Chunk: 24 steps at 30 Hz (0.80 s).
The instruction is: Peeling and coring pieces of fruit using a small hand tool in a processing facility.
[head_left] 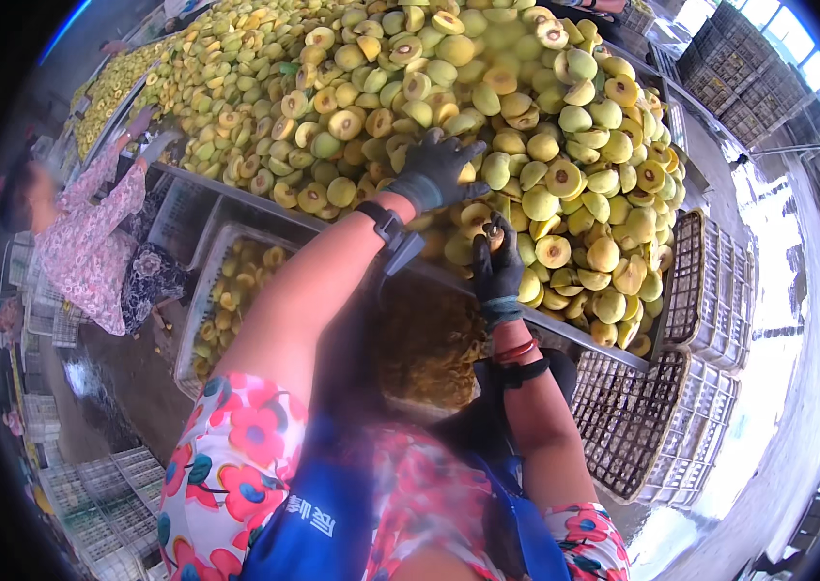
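Note:
My left hand point(440, 173), in a dark glove, reaches over a heap of halved green-yellow stone fruit point(562, 178). Its fingers are spread and touch or hover just above the fruit; I see nothing held in it. Nearer to me, at the front edge of the metal table point(584, 332), my right hand point(498, 270), also gloved, pinches a small brownish piece point(495, 236) between thumb and fingers. Whether that is a fruit stone or a tool's end, I cannot tell. Many halves show brown stones or hollows at their centres.
Below the table edge is a container of wet brownish fruit pieces point(428, 348). A plastic crate of fruit point(235, 290) stands to the left, beyond it a person in a pink floral top point(90, 232). Plastic crates point(631, 421) stand at right; stacked crates point(744, 72) rise behind.

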Available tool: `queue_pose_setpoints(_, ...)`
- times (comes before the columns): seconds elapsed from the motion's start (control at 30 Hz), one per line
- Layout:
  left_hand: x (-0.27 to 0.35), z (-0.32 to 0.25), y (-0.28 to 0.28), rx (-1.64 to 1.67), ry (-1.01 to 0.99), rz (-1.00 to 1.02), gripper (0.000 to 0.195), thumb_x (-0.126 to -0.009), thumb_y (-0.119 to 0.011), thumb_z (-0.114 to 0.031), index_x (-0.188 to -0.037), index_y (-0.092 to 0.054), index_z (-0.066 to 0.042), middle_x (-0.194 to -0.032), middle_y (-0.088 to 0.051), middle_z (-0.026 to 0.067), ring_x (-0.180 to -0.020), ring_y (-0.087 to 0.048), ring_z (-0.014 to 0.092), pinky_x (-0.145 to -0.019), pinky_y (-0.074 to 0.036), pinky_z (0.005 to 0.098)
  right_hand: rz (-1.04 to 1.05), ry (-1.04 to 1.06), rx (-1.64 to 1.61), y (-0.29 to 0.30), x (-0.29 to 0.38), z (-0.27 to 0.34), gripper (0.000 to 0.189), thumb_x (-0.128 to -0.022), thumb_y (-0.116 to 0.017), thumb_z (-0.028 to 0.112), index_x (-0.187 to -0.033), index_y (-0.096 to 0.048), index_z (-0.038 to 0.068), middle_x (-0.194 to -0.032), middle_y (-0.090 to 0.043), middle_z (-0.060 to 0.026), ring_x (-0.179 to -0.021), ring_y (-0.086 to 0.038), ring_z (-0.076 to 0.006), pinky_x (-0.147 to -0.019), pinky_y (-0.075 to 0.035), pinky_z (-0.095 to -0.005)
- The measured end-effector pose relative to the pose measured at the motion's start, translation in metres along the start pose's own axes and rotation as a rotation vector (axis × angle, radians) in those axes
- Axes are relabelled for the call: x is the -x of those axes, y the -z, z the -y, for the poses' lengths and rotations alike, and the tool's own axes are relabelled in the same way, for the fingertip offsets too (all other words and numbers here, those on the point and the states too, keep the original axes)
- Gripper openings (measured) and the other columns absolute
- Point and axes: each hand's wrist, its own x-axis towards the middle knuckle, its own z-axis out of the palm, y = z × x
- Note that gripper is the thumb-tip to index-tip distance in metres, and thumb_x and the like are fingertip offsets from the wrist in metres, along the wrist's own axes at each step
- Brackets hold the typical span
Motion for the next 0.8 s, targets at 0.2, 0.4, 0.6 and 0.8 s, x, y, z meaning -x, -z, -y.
queue_pose_setpoints(0.2,0.004,0.004,-0.004,0.039,0.001,0.053,0.075,-0.069,-0.055,-0.065,-0.129,-0.038,-0.023,-0.126,-0.047,0.0097,-0.119,-0.034,0.041,-0.098,-0.031,0.0502,-0.017,0.044,-0.032,-0.001,0.004,-0.014,0.038,-0.085,-0.055,0.01,-0.12,-0.045,-0.001,-0.111,-0.056,-0.0109,-0.098,-0.053,-0.0141,-0.086,-0.042,-0.0265)
queue_pose_setpoints(0.4,0.018,0.019,0.001,0.133,-0.096,-0.008,0.074,-0.069,-0.064,-0.053,-0.13,-0.035,-0.022,-0.128,-0.044,0.0066,-0.125,-0.028,0.038,-0.103,-0.025,0.0492,-0.013,-0.097,-0.208,0.011,0.006,0.01,0.037,-0.086,-0.053,0.007,-0.12,-0.044,-0.003,-0.109,-0.055,-0.0089,-0.097,-0.052,-0.0127,-0.085,-0.042,-0.0251)
queue_pose_setpoints(0.6,0.034,0.008,0.011,-0.072,-0.169,-0.155,0.066,-0.067,-0.066,-0.043,-0.124,-0.043,-0.019,-0.123,-0.045,0.0057,-0.118,-0.036,0.032,-0.094,-0.033,0.0471,-0.022,0.062,0.032,0.015,0.01,0.0,0.037,-0.085,-0.056,0.012,-0.118,-0.046,0.0,-0.105,-0.059,-0.0111,-0.093,-0.057,-0.0151,-0.082,-0.044,-0.0268)
queue_pose_setpoints(0.8,0.032,-0.02,0.001,-0.049,-0.154,-0.178,0.048,-0.065,-0.068,-0.032,-0.106,-0.051,-0.011,-0.102,-0.054,0.0071,-0.102,-0.047,0.027,-0.084,-0.038,0.0455,-0.102,0.092,0.108,0.016,0.015,-0.005,0.034,-0.086,-0.05,0.029,-0.112,-0.05,0.007,-0.091,-0.062,-0.017,-0.083,-0.061,-0.031,-0.071,-0.048,-0.0355)
